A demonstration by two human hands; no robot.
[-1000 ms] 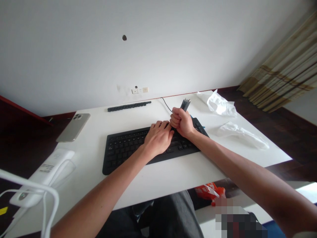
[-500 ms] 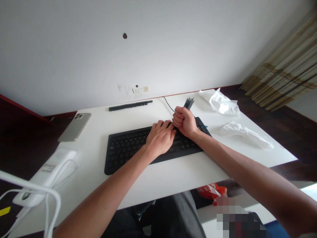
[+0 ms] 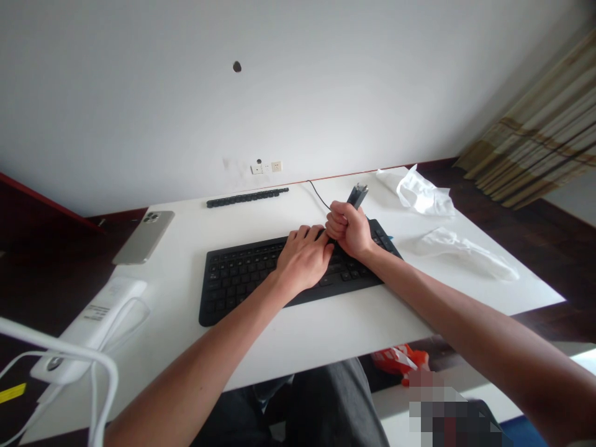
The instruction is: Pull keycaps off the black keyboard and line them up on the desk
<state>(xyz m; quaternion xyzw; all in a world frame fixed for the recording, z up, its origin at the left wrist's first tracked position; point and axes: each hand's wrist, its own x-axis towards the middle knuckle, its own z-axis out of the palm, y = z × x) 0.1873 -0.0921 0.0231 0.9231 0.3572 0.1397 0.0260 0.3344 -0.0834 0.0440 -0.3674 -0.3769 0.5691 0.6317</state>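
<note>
A black keyboard point(image 3: 288, 270) is laid flat on the white tabletop point(image 3: 326, 329), and both hands are set over its right half. The left hand point(image 3: 305, 259) is spread palm down on the keys, its fingers stretched forward and slightly parted; nothing is gripped by it, and its fingertips are brought up against the right hand. The right hand point(image 3: 351, 230) is closed into a tight fist around a dark, slim tool point(image 3: 356, 195), which is held tilted, with its upper end sticking out above the fist and leaning away from the person. The lower end of the tool is hidden inside the fist and behind the left fingers, so whether it touches the keys cannot be told.

A thin black cable point(image 3: 318, 194) is seen running across the tabletop from just beyond the right hand. Farther beyond the left hand, a narrow black strip point(image 3: 248, 197) is laid parallel to the keyboard. Well to the left of the left hand, a phone point(image 3: 144, 236) is placed face down, and nearer the person on that side a white device point(image 3: 88, 332) with white cords is found. To the right of the right hand, two crumpled pieces of white plastic wrapping point(image 3: 426, 194) are lying, one beyond the other.
</note>
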